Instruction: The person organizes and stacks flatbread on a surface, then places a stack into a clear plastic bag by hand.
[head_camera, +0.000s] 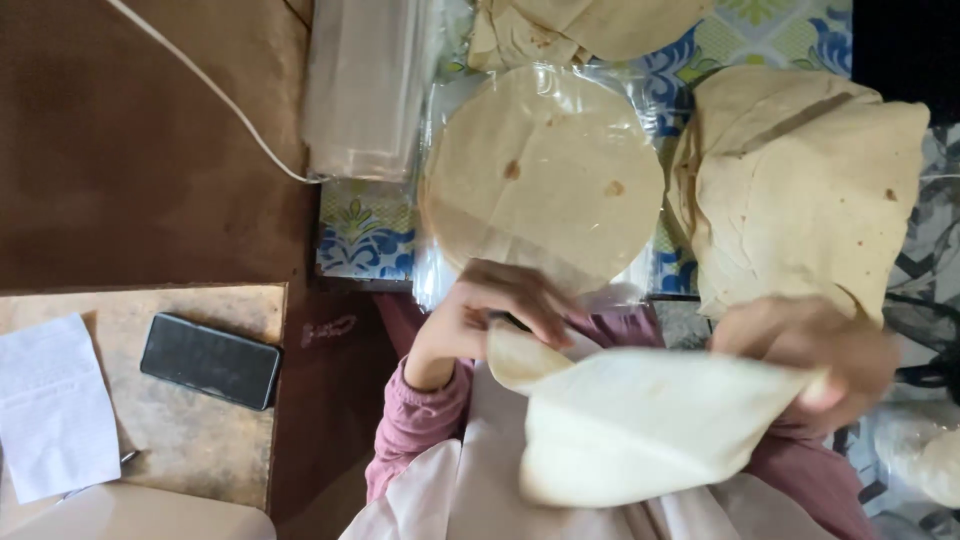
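Both hands hold one flatbread (640, 425) near the person's lap, at the near edge of the scene. Bread is pale, floppy, folded over itself; it sags between the 2 grips.

Left hand (490, 310): fingers curled shut over the bread's left corner. Corner pokes up under the fingertips; thumb not visible, so pinch depth can't be told. Pink sleeve (415, 420) runs back from the wrist.

Right hand (810, 350): closed on the bread's right edge, fingers wrapped over the top, bread tucked beneath them. Image blurred here; exact finger positions unclear.

Far side of the hands, center: round flatbread stack inside a clear plastic bag (545, 180), lying flat on a blue-patterned cloth (360, 240). The left hand's knuckles overlap the bag's near rim.

Far right: loose pile of flatbreads (800, 190), edges uneven. Far center: more folded breads (580, 25), partly cut off.

Far left of bag: stack of empty plastic bags (360, 90), a white cable (200, 85) running to it.

Near left: black phone (210, 360) and a white paper slip (55, 405) on a worn board (190, 450).
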